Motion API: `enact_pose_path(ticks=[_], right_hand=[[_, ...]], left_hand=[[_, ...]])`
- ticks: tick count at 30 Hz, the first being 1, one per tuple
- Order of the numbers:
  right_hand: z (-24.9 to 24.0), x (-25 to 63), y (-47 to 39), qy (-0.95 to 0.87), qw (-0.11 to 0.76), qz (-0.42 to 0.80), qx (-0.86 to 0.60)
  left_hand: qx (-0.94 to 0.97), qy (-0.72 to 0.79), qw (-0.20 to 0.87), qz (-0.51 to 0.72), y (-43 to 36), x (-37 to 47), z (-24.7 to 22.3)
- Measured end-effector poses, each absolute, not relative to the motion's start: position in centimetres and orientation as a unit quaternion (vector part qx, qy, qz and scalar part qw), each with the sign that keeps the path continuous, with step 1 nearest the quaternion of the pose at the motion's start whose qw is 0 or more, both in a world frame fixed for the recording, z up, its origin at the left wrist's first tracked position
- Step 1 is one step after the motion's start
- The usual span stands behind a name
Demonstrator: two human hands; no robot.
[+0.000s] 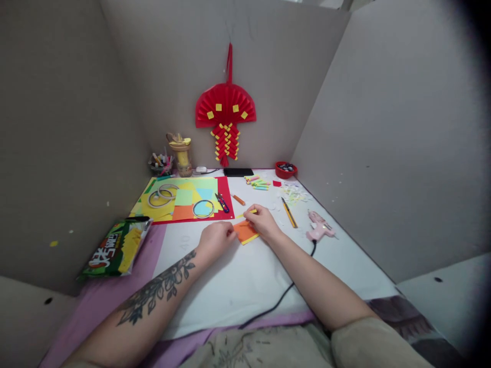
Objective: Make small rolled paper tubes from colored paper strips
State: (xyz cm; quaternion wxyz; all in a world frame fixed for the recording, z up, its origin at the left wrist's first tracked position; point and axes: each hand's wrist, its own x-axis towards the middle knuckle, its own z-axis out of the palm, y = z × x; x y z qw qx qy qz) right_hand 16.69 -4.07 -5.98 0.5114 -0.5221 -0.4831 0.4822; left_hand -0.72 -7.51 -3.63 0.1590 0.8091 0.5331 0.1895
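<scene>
In the head view, a small orange paper piece with a yellow near edge point(246, 232) sat low at the white-covered bench point(215, 296), between the left hand point(218, 239) and right hand point(264, 221), probably for shared reach. The right grip pinched a narrow yellow paper strip point(252, 211); the left's fingers curled inward, their hold unclear. Both forearms slanted inward from the near side.
</scene>
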Motion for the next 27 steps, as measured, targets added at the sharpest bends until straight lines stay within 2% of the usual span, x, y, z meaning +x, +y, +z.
enact_pose_path(ticks=[3, 9, 18, 22, 27], right_hand=[[-6.2, 16.6, -4.1, -0.492, 0.501, 0.474, -0.532], [-6.4, 16.4, -3.9, -0.485, 0.491, 0.467, -0.553], [-7.5, 16.2, -3.5, -0.537, 0.478, 0.415, -0.557], [-7.9, 16.0, -3.2, -0.58, 0.468, 0.337, -0.576], [-8.0, 15.6, -3.4, -0.612, 0.44, 0.305, -0.582]], left_hand=[[0.824, 0.544, 0.121, 0.103, -8.0, -1.2, -3.0], [0.796, 0.601, 0.011, 0.071, -6.3, -3.0, -1.8], [0.884, 0.458, 0.068, 0.061, -8.8, 0.2, -4.1], [0.892, 0.446, 0.069, 0.017, -9.2, 0.7, -5.1], [0.881, 0.471, 0.043, -0.02, -9.8, 1.2, -4.9]])
